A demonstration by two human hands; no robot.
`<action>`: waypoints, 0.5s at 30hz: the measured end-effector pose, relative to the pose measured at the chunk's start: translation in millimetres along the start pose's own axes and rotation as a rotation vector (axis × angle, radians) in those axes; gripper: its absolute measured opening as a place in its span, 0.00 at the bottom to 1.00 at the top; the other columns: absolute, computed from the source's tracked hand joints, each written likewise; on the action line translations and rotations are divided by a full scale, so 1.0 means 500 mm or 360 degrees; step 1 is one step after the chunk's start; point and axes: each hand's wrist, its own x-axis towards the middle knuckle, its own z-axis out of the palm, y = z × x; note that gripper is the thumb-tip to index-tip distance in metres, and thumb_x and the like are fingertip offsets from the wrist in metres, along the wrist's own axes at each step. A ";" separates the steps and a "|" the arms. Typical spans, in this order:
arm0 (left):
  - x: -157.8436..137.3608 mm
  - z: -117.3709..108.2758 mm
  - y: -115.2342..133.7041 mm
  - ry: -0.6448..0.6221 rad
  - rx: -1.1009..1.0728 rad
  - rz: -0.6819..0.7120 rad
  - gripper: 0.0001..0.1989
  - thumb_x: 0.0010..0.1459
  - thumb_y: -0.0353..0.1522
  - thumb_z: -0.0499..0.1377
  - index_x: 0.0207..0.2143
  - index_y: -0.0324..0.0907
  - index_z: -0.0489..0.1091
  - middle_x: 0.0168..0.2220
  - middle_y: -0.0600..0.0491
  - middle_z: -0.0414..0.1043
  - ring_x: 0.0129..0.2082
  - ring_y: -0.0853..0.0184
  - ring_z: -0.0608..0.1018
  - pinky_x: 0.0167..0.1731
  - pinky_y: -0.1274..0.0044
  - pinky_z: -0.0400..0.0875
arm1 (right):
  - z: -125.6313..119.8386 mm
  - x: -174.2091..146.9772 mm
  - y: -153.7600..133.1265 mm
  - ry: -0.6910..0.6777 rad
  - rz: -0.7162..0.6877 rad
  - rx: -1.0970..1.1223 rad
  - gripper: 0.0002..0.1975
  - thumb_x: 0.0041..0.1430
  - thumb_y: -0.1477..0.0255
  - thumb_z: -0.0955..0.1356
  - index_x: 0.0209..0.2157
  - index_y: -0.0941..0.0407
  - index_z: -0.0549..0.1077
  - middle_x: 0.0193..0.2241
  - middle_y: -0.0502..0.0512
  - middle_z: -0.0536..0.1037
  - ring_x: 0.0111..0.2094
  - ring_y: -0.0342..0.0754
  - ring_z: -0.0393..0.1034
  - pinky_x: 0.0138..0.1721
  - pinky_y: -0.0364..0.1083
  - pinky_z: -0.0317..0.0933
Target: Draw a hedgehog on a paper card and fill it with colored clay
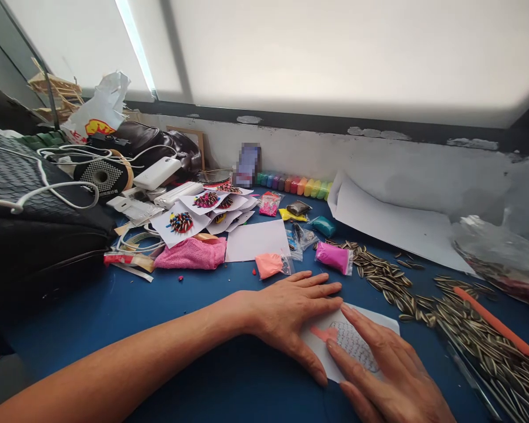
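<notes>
A small white paper [385,317] lies on the blue tabletop with a scale-patterned outline drawing [357,348] on it. A smear of coral-orange modelling clay [321,333] sticks to the left end of that drawing. My left hand [286,308] rests flat over the paper's left edge, fingers spread. From the lower right, my right hand [390,370] reaches across the sheet with its fingers stretched out, one fingertip touching the clay. Just beyond my left hand lies a bag of coral clay [268,265].
Striped sunflower seeds [392,279] spread to the right, with an orange stick tool [496,323] on them. Behind are a purple clay packet [334,257], a blank paper [255,241], a pink cloth [191,254] and seed-decorated cards [180,223]. A black bag [39,229] stands left.
</notes>
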 end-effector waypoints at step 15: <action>0.000 -0.001 0.000 -0.0049 0.0027 -0.0033 0.54 0.49 0.53 0.63 0.68 0.37 0.45 0.70 0.45 0.38 0.70 0.54 0.40 0.66 0.62 0.34 | 0.003 -0.002 0.001 0.0038 0.0123 -0.0062 0.18 0.64 0.65 0.64 0.52 0.54 0.76 0.58 0.67 0.69 0.58 0.62 0.65 0.49 0.56 0.65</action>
